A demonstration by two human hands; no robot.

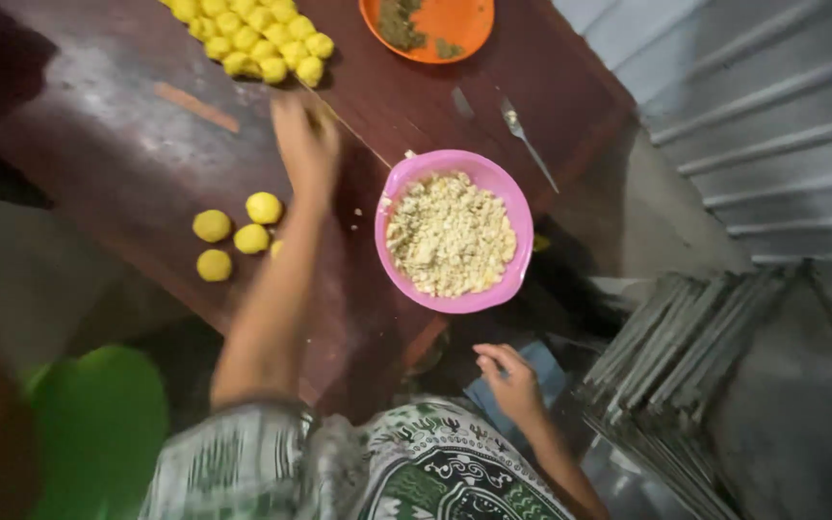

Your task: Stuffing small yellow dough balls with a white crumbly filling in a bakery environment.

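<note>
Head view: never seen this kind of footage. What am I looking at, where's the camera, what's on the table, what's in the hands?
There is no machine here. A person works with bare hands, and the one camera sits on their head, looking straight down, so their arms enter from the bottom of the picture.

The left hand stretches out over a dark red table, its fingers close to a big cluster of yellow balls at the far edge. It is blurred, so I cannot tell if it holds anything. The right hand hangs below the table edge, fingers loosely curled, apparently empty.

Also on the table: four loose balls beside the left forearm, a pink bowl of pale crumbly filling, an orange plate with greenish bits, and a spoon.
</note>
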